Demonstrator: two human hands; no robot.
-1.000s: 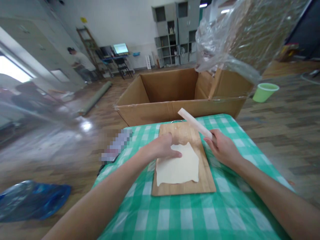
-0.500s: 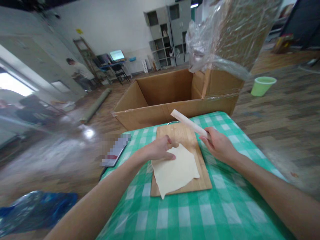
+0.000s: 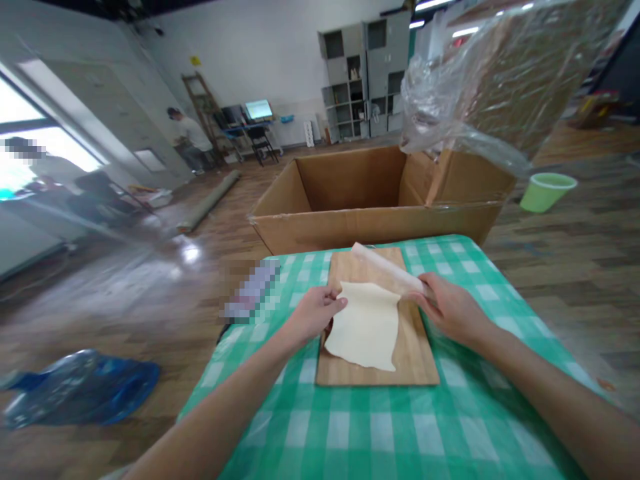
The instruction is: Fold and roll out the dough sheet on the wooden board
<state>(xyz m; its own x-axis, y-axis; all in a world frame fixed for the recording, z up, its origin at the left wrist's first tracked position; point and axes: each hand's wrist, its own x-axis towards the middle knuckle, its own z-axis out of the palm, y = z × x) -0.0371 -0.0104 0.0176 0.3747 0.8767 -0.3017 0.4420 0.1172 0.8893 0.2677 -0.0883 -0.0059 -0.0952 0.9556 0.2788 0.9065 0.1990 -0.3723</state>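
A thin, pale sheet of dough (image 3: 367, 328) with uneven edges lies over a wooden cutting board (image 3: 345, 375). My left hand (image 3: 317, 310) pinches the sheet's upper left edge between thumb and fingers. In my right hand (image 3: 447, 305) is one end of a light rolling pin (image 3: 387, 267), which slants up and left above the board's far part. The fingers of that hand wrap around the pin close to the sheet's upper right corner; whether they also touch the dough I cannot tell.
A green checked cloth (image 3: 350, 430) covers the table. A blurred-out flat device (image 3: 253, 291) lies at its left edge. Beyond stands a big open cardboard box (image 3: 310, 230) with plastic wrap. A green bucket (image 3: 547, 192) and a large plastic bottle (image 3: 85, 387) are on the floor.
My left hand has moved from on top of the dough to its left edge. The sheet has turned and now sits within the board's near edge. The rolling pin has tilted lower.
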